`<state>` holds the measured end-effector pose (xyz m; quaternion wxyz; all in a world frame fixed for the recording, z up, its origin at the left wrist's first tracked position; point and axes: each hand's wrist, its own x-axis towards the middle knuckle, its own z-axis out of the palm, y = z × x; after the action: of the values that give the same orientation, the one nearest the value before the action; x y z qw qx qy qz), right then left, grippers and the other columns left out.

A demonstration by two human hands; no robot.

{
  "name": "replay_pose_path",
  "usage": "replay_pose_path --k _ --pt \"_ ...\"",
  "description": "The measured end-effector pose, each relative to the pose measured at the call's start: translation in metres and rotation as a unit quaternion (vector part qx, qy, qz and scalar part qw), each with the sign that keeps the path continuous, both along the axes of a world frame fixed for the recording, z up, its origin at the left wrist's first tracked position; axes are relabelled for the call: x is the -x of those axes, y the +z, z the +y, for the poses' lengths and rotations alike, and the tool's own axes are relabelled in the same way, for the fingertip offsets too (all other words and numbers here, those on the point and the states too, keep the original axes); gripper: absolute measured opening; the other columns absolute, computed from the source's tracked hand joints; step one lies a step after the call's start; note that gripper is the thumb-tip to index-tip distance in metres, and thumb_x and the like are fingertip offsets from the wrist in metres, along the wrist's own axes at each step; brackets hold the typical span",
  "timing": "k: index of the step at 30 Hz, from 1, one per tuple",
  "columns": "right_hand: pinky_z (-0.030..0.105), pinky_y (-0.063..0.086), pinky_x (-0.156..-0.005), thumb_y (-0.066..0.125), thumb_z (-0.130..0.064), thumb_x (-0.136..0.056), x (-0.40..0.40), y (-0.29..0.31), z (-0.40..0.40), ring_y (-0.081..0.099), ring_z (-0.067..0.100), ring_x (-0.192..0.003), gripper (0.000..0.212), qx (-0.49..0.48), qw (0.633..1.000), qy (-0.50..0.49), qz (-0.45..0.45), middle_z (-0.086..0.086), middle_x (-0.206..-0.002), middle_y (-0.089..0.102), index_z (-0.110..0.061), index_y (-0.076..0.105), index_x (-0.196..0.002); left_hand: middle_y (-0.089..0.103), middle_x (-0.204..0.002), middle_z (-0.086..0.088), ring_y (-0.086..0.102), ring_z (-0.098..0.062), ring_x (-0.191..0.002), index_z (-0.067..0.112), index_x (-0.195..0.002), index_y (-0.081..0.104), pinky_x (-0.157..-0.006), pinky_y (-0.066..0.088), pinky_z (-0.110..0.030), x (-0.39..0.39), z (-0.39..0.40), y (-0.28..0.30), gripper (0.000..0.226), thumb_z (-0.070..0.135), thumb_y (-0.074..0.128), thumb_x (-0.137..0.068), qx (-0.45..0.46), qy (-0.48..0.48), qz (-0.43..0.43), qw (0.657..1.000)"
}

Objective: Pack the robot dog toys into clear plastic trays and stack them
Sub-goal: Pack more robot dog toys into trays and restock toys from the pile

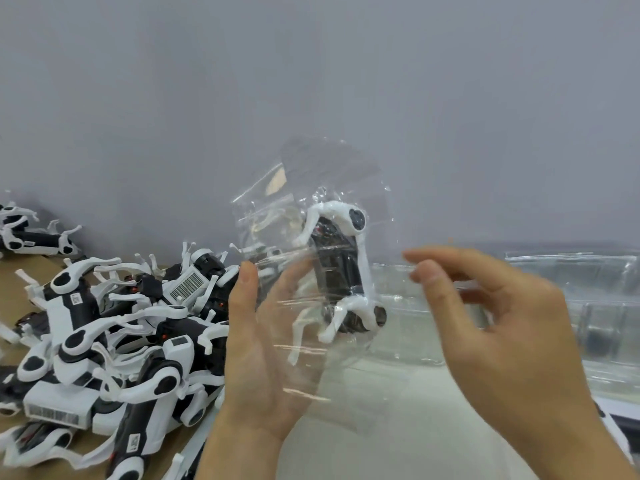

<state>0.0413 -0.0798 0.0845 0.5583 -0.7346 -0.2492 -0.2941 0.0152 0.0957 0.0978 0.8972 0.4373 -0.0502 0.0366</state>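
Robot dog toys, pile (114, 341): black and white, tangled in a heap, lower left of the frame, on brown cardboard (14, 296); a few more at the far left edge, near the wall.
Wall (311, 81): plain grey, across the whole upper half of the frame.
Clear plastic trays (588, 306): transparent, right of the frame, behind the right hand; edges blurred, count not readable.
Right hand (491, 323): lower right, held in the air, fingers loosely bent and spread, thumb and forefinger tips close together; holding nothing that can be made out, just right of the clear wrap.
Left hand (263, 341): lower centre, palm up and toward the camera, thumb upright along the left edge of the clear wrap, fingers behind it supporting the wrapped toy.
Clear wrap (311, 209): thin, glossy, crinkled, centre of the frame, raised above the table; whether bag or thin tray cannot be told.
Held robot dog toy (343, 265): inside the clear wrap, centre of the frame, upright, black body, white legs at top and bottom, round dark joint at upper right.
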Motion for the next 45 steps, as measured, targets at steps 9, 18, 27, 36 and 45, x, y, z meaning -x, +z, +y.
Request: replay_pose_path --k 9,18,27,36,45 --pt "0.032 0.057 -0.079 0.051 -0.040 -0.079 -0.014 0.008 -0.036 0.068 0.006 -0.091 0.026 -0.170 0.976 -0.108 0.080 -0.018 -0.091 0.072 -0.047 0.070 -0.095 0.074 -0.111 0.001 0.068 -0.012 -0.108 0.033 -0.114 0.072 -0.102 0.047 -0.048 0.004 0.014 -0.028 0.054 0.060 0.072 -0.067 -0.429 0.065 -0.006 0.901" --pt "0.031 0.055 -0.079 0.057 -0.013 -0.087 -0.015 0.008 -0.043 0.068 0.004 -0.082 0.028 -0.158 0.975 -0.085 0.133 -0.015 -0.085 0.074 -0.035 0.075 -0.084 0.021 -0.143 0.039 0.011 0.006 -0.139 0.071 -0.115 0.047 -0.120 0.018 -0.030 0.011 -0.009 -0.029 0.083 0.073 0.082 -0.040 -0.722 -0.035 0.057 0.689" --pt "0.004 0.044 -0.068 0.059 -0.013 -0.089 -0.011 -0.002 -0.018 0.064 -0.004 -0.084 0.028 -0.027 0.986 -0.013 0.162 -0.024 -0.083 0.070 -0.036 0.073 -0.082 0.035 -0.133 0.037 0.023 0.011 -0.134 0.057 -0.120 0.051 -0.119 0.020 -0.032 0.005 -0.012 -0.033 0.071 0.090 0.056 -0.057 -0.712 0.082 0.069 0.694" --pt "0.011 0.042 -0.064 0.059 -0.019 -0.091 -0.015 -0.012 -0.017 0.061 -0.002 -0.087 0.025 0.026 0.982 -0.016 0.185 -0.030 -0.087 0.066 -0.039 0.070 -0.082 0.059 -0.116 0.000 0.050 -0.018 -0.101 0.021 -0.124 0.054 -0.078 0.039 -0.030 -0.004 -0.011 -0.047 0.044 0.054 0.051 -0.095 -0.758 0.168 0.239 0.583" --pt "0.010 0.048 -0.065 0.058 -0.022 -0.093 -0.006 -0.018 -0.005 0.062 -0.004 -0.075 0.020 0.201 0.953 0.060 0.220 -0.018 -0.080 0.065 -0.034 0.072 -0.097 0.072 -0.084 0.006 0.071 -0.011 -0.078 0.025 -0.107 0.068 -0.072 0.053 -0.028 -0.011 -0.017 -0.047 0.022 0.040 0.063 -0.091 -0.636 0.147 0.185 0.734"
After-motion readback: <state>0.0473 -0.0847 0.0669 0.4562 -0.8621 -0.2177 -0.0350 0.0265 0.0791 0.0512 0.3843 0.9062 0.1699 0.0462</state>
